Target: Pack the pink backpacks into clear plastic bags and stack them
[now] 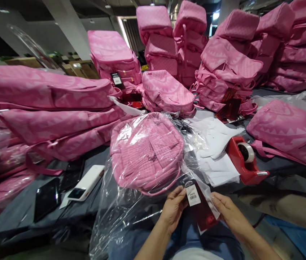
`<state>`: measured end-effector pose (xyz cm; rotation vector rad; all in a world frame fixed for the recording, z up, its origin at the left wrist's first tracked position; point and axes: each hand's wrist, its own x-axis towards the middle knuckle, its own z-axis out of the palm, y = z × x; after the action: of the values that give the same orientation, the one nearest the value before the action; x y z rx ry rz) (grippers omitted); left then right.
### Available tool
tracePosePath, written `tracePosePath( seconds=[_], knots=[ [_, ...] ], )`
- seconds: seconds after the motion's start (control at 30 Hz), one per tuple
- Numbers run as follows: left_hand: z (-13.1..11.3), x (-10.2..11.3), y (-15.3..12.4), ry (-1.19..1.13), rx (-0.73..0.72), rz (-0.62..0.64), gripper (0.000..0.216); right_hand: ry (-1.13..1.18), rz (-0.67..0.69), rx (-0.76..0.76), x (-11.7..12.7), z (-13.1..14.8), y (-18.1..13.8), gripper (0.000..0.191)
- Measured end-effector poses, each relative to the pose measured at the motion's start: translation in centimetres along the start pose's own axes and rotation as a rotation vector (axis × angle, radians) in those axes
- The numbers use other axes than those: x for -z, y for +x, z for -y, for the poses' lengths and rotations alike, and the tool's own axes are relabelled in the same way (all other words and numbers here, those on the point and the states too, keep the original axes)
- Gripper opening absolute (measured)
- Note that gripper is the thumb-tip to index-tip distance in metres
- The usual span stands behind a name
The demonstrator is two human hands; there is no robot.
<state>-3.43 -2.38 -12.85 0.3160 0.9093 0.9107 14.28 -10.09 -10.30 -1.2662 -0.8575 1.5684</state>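
Observation:
A small pink quilted backpack (147,155) lies on the table in front of me, inside a clear plastic bag (115,213) whose loose end drapes toward my lap. Just below it, my left hand (174,207) pinches the edge of a black hang tag (193,195) with a white barcode sticker. A dark red, shiny sheet (207,216) hangs under the tag. On the other side, the fingers of my right hand (223,206) are closed on a thin white strip (204,189) running beside the tag. Whether the strip joins the tag I cannot tell.
A red tape dispenser (246,162) stands right of white paper sheets (215,141). Left lie a white power bank (86,182) and a dark phone (47,198). Stacked pink backpacks (42,88) surround the work spot. At the right edge is someone's arm (291,207).

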Motion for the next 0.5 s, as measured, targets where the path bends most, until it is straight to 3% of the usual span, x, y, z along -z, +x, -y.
tracePosePath(
  seconds=[0.13, 0.23, 0.33, 0.4, 0.5],
  knots=[
    [0.9, 0.0, -0.4, 0.175, -0.145, 0.019, 0.053, -0.052, -0.026, -0.013, 0.3, -0.5, -0.7, 0.057],
    [1.5, 0.1, -0.1, 0.404, -0.325, -0.037, 0.057, -0.071, -0.059, -0.006, 0.5, -0.9, -0.9, 0.061],
    [1.8, 0.6, 0.3, 0.597, -0.412, -0.104, 0.062, -0.237, -0.108, 0.067, 0.4, -1.7, -0.5, 0.058],
    [1.9, 1.0, 0.2, 0.751, -0.397, -0.102, 0.059, -0.436, -0.243, 0.172, 0.0, -2.3, 0.0, 0.050],
    [1.0, 1.7, -0.7, 1.065, -0.438, -0.061, 0.038, -0.616, -0.483, 0.334, -0.5, -3.1, 0.6, 0.033]
  ],
)
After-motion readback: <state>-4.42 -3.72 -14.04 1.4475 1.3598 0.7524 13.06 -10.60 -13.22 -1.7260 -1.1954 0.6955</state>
